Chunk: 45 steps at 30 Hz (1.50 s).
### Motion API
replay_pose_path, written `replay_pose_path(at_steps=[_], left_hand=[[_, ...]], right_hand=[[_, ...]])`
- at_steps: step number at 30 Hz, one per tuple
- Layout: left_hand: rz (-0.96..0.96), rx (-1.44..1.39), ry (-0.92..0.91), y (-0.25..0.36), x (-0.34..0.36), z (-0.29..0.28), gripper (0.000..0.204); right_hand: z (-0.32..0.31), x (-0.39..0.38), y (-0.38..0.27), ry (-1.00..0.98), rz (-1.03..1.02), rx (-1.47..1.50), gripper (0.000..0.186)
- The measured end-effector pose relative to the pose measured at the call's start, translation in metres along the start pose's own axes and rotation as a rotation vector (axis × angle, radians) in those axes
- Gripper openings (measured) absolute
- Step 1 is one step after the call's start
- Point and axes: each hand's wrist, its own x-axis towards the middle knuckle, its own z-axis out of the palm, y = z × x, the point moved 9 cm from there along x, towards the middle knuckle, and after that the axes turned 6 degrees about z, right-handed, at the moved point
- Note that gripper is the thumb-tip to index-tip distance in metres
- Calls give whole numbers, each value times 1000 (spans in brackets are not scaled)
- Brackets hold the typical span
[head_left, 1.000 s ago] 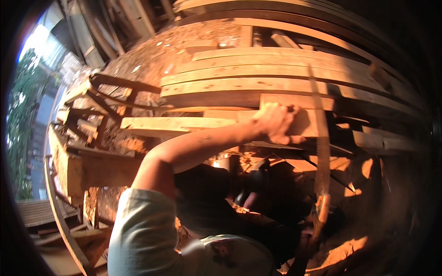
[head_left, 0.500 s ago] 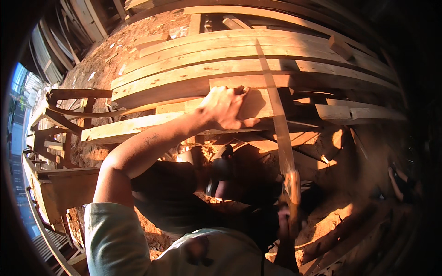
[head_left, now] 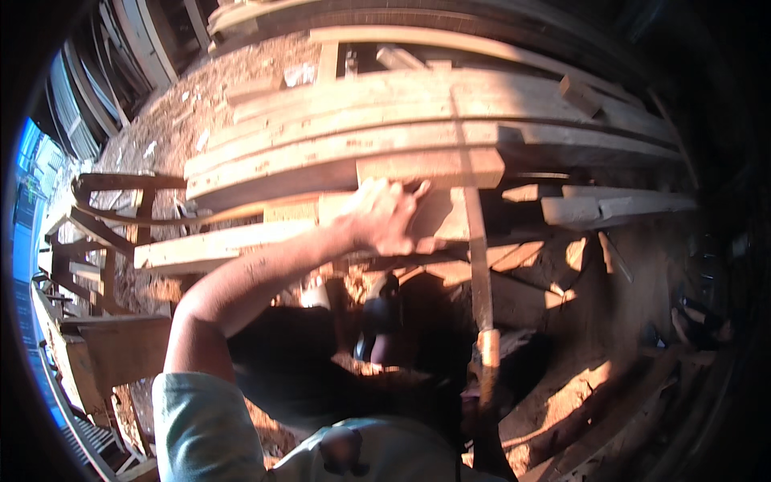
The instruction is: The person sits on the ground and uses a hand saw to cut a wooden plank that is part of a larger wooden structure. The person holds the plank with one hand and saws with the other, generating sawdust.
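Near the centre of the frame, the left hand (head_left: 381,217) clasps a squared wooden block (head_left: 443,213) from above, fingers bent toward its far side and thumb along its near edge. The block is pale orange and flat-faced. A saw (head_left: 480,281) runs alongside its right end, with a long tapering blade, blurred toward the tip, and an orange-brown handle; whether the teeth are in the wood cannot be told. At lower centre-right, the right hand (head_left: 472,395) is closed around the lower part of the handle, largely lost in shadow.

Compared with half a second ago, the left hand keeps its place on the block, while the saw stands more nearly upright, its handle lower and further left in the frame. The picture is also paler.

A thick beam (head_left: 120,353) sits at lower left, and planks (head_left: 152,40) lean at upper left beside reddish, littered ground (head_left: 165,132). Long boards (head_left: 321,100) lie side by side across the upper middle, sunlit at left and shaded toward the right, with a small offcut (head_left: 580,96) at upper right.
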Motion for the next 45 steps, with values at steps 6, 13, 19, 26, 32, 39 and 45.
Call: replay_pose_path(at_steps=[6,13,19,26,32,39,45], left_hand=[[-44,9,-138,7,26,1,114],[22,63,1,4,11,3,114],[78,48,77,8,6,3,112],[129,161,256,-2,0,10,110],[4,11,-43,1,11,8,114],[-3,35,-116,-4,17,20,112],[-103,17,-236,3,19,7,95]], right_hand=[[26,-22,-6,678,-348,-1228,18],[35,-41,-16,967,-587,-1641,28],[34,-29,-15,897,-571,-1462,26],[20,1,-8,646,-543,-1073,23],[15,-13,7,525,-521,-852,20],[15,54,-1,428,-482,-622,18],[41,37,50,-512,785,517,13]])
